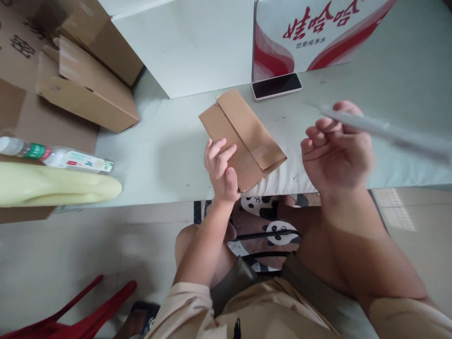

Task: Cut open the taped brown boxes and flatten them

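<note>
A small flat brown cardboard box (247, 134) lies tilted at the front edge of the cloth-covered table. On its lower left part rests my left hand (222, 169), fingers apart and the palm side partly showing. My right hand (337, 146) is raised to the right of the box, palm up with curled fingers. Between its thumb and fingers it pinches a long thin grey-white tool (388, 132), blurred by motion, whose narrow tip points left. The tool and the box are apart.
A phone (277, 86) lies behind the box, before a red-and-white carton (310, 37) and a large white box (197, 47). Brown cartons (88, 89), a plastic bottle (77, 159) and a pale yellow object (60, 184) are at left. A red stool (88, 315) stands below.
</note>
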Demonstrator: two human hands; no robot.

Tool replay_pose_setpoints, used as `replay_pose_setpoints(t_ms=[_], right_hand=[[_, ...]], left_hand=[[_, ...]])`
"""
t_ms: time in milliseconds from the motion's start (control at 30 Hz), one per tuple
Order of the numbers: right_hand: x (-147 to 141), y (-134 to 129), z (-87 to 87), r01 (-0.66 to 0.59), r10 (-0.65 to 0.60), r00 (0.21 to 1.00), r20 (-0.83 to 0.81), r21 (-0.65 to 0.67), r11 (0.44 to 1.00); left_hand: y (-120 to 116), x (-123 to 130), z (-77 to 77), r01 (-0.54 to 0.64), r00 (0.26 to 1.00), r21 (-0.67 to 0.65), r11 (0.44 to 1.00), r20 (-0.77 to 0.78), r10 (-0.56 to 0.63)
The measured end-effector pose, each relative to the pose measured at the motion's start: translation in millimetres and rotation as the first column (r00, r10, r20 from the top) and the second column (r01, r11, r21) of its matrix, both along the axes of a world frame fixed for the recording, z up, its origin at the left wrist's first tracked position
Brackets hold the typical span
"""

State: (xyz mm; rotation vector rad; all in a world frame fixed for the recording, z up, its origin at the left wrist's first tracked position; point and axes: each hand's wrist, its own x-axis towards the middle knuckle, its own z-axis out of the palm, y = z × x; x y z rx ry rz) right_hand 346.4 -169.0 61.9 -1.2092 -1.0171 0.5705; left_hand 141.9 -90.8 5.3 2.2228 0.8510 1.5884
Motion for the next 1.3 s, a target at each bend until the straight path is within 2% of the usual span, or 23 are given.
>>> replay_pose_setpoints(t_ms=[133,200,267,333,500,633,800,967,1067,1167,1233,1300], right_hand=[[-19.7,-6.0,7.4,0.023,-0.046,0.99,0.137,0.162,0.987],[-34.9,-12.1,14.5,0.007,-0.048,0.944,0.327,0.127,0.992],[-46.2,-18.1,22.0,-0.027,0.004,0.862,0.507,0.039,0.999],[-51.3,-21.8,27.1,-0.047,0.03,0.792,0.61,0.013,0.999],[-52.7,-21.4,26.2,0.002,-0.084,0.641,0.763,0.108,0.994],[-59.8,-19.9,21.0,0.083,-0.157,0.578,0.801,0.133,0.988],[-65.8,-19.1,14.7,0.137,-0.204,0.578,0.79,0.152,0.979],[-62.5,-21.4,15.8,0.099,-0.193,0.597,0.779,0.167,0.981],[-61.2,-26.0,16.2,0.077,-0.242,0.64,0.729,0.252,0.965],[-58.9,-31.6,13.2,0.055,-0.27,0.716,0.644,0.334,0.941],[-54.3,-32.3,9.4,0.099,-0.311,0.745,0.59,0.363,0.927],[-46.0,-28.1,3.7,0.221,-0.395,0.745,0.537,0.36,0.906]], left_hand=[[-0.1,-1.4,0.5,-0.003,1.0,-0.028,1.0,0.008,0.003],[-1.0,-1.3,1.4,-0.016,1.0,-0.054,0.998,0.005,0.016],[-2.2,-1.2,2.5,-0.038,0.999,-0.08,0.996,-0.01,0.037],[-3.2,-1.4,3.5,-0.05,0.998,-0.096,0.994,-0.032,0.047],[-3.7,-2.7,3.8,0.0,0.999,-0.061,0.998,-0.036,-0.002],[-3.8,-2.7,3.7,-0.013,0.999,-0.073,0.997,-0.054,0.009],[-5.0,-2.7,4.4,-0.017,0.999,-0.102,0.995,-0.05,0.011],[-6.1,-2.1,4.9,-0.031,0.998,-0.161,0.986,-0.061,0.022],[-6.0,-3.0,4.8,-0.013,0.999,-0.159,0.987,-0.042,0.006],[-4.3,-6.8,3.2,0.008,0.999,-0.166,0.986,-0.039,-0.015],[-1.8,-10.4,1.1,0.009,0.999,-0.178,0.984,-0.043,-0.017],[1.9,-14.2,-1.4,0.017,0.999,-0.171,0.985,-0.032,-0.023]])
